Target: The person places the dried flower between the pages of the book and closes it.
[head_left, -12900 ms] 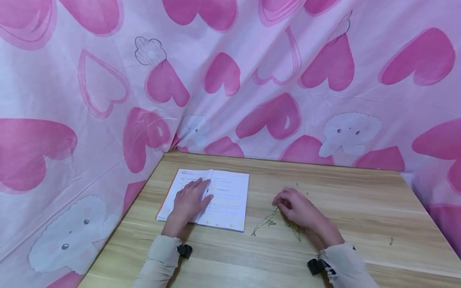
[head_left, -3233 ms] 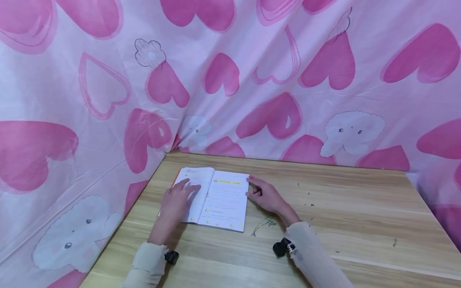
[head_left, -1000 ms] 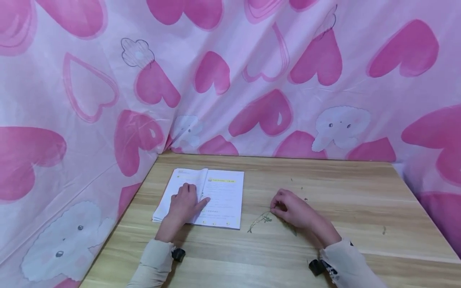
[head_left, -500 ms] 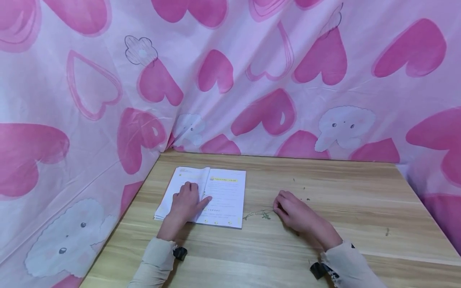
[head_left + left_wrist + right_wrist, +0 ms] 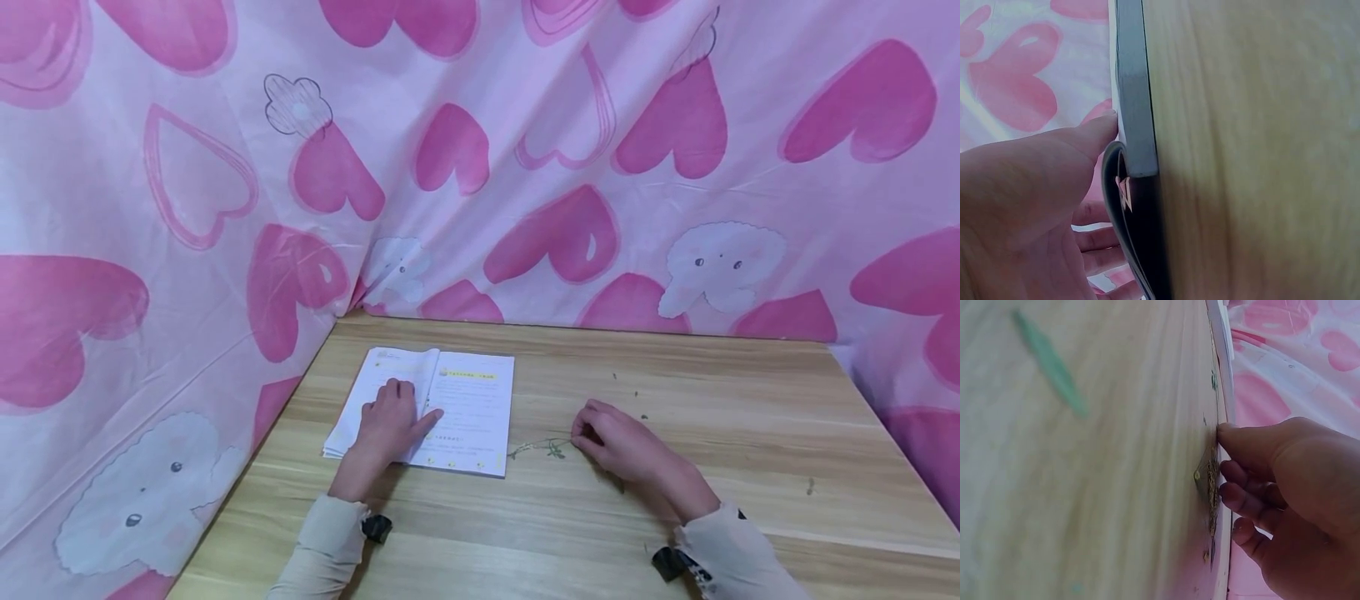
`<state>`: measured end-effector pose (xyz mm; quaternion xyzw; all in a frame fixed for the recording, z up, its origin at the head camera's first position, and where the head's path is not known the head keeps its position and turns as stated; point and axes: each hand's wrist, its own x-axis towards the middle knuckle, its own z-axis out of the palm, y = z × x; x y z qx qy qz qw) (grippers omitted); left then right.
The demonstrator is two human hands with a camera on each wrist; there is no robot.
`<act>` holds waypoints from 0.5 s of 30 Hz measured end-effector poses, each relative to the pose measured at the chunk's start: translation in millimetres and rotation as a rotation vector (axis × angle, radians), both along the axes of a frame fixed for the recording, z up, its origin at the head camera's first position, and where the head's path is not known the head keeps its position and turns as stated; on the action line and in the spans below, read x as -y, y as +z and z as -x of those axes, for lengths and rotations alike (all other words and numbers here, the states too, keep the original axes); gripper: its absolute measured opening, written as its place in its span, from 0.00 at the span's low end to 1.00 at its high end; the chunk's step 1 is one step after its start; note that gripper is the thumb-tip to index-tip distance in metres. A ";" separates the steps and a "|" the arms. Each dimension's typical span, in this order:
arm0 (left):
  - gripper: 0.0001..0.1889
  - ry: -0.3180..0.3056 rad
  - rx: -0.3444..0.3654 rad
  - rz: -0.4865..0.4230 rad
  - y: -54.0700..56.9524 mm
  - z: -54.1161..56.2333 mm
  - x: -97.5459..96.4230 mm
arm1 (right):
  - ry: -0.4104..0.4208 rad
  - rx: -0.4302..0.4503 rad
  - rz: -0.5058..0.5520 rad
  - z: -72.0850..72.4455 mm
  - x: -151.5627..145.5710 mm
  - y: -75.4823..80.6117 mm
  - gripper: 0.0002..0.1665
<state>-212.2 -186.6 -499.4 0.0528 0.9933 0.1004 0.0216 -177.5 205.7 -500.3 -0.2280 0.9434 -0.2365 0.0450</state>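
Note:
An open book point(image 5: 472, 417) lies at the left of the wooden table. My left hand point(image 5: 386, 425) rests on its left page near the fold, thumb over the right page. In the left wrist view, the book's edge point(image 5: 1135, 94) shows beside that hand, with a page curling up at the fold. My right hand point(image 5: 618, 442) is low over the table right of the book, thumb and fingertips pinching the end of a thin green sprig point(image 5: 553, 450). That sprig stretches left to the book's edge. Beneath the right fingers, in the right wrist view, lies a brownish dried plant clump point(image 5: 1212, 494).
Small plant bits point(image 5: 643, 417) are scattered on the wooden table point(image 5: 720, 417) behind the right hand, and another bit point(image 5: 810, 485) lies farther right. A pink heart-patterned cloth point(image 5: 555, 100) hangs along the left, back and right sides.
The right hand has left the book's right edge for the sprig, which has shifted left up to the book. The left hand has moved toward the fold. The book shows a different right page than at first.

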 end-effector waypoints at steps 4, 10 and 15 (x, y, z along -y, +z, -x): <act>0.42 -0.002 0.002 0.001 0.4 -1.0 -0.4 | 0.029 -0.016 -0.021 -1.6 1.4 1.0 0.05; 0.42 -0.009 -0.010 -0.002 1.6 -1.8 -0.2 | 0.055 -0.047 -0.023 -1.4 -0.1 -0.2 0.06; 0.42 -0.018 -0.031 -0.032 0.2 -2.8 2.3 | 0.041 -0.003 -0.002 -0.2 -3.6 -1.0 0.05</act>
